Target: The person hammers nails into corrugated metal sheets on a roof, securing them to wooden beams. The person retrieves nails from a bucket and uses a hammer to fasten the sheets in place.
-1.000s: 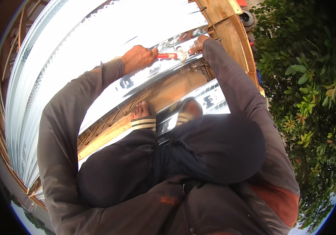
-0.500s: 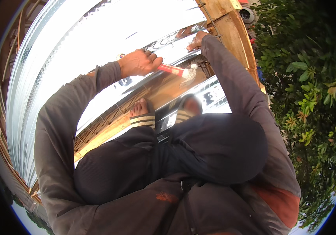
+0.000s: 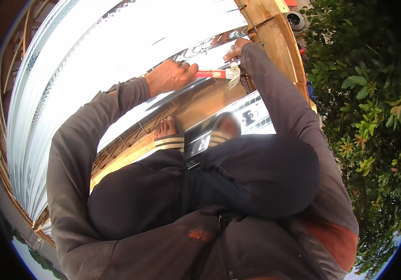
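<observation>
My left hand (image 3: 172,75) is closed around the red handle of a claw hammer (image 3: 212,73). The metal head (image 3: 233,72) lies at the right end of the handle, just below my right hand (image 3: 236,49). That hand is closed, fingers pressed together, by the right end of a shiny ribbed metal sheet (image 3: 181,100). What its fingers pinch, if anything, is too small or hidden to make out. Whether the hammer head touches the sheet cannot be told.
Wooden boards (image 3: 275,39) with thin steel bars run along the right edge, beside leafy bushes (image 3: 364,116). More bright metal sheeting (image 3: 93,56) spreads to the left. Between the sheets a gap shows a wooden board (image 3: 209,100) below. My bare foot (image 3: 165,127) stands near it.
The hammer head has swung up and slightly right, closer to my right hand, and my left hand has turned with it. My right hand has stayed almost still.
</observation>
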`<state>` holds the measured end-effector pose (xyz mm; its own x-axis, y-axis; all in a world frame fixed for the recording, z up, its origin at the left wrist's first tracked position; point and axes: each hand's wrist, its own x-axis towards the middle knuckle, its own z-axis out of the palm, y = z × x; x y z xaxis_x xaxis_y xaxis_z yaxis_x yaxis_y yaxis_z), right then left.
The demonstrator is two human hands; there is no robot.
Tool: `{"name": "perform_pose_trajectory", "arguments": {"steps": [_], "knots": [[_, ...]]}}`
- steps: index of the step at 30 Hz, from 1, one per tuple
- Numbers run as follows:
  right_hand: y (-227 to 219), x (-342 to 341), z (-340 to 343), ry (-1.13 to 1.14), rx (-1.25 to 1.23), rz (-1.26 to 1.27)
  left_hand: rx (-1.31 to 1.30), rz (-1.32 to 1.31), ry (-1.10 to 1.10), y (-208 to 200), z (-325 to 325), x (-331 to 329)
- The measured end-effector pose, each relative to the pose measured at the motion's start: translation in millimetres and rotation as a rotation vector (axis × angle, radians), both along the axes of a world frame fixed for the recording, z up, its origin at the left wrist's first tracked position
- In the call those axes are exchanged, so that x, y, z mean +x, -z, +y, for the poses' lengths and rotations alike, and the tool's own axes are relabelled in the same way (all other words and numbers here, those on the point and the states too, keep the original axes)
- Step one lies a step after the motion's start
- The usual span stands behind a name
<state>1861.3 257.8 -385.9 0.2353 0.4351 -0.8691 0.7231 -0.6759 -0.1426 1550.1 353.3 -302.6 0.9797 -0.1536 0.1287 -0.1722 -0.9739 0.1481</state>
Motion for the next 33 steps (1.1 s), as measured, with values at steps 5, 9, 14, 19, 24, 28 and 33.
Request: {"name": "perform_pose_trajectory", "arguments": {"steps": [5, 9, 14, 19, 24, 28, 33], "knots": [[0, -4, -10, -0.014, 0.214, -0.03, -0.14, 0.351, -0.223, 21, 4, -5], [-5, -3, -20, 0.01, 0.264, -0.024, -0.171, 0.035, -0.163, -36, -45, 9], [-22, -1, -11, -0.098, 0.159, 0.013, 0.074, 0.053, -0.157, 19, -30, 5], [17, 34, -40, -0.07, 0.405, 0.015, -0.203, 0.148, -0.389, -22, -66, 28], [-6, 20, -51, 0.349, 0.473, 0.231, -0.136, -0.112, -0.218, -35, -71, 7], [-19, 4, -69, 0.782, 0.461, 0.402, 0.09, 0.202, -0.28, 57, -27, -42], [-21, 15, -114, 1.131, 0.656, 0.585, -0.021, -0.021, -0.034, -6, -70, -21]]}}
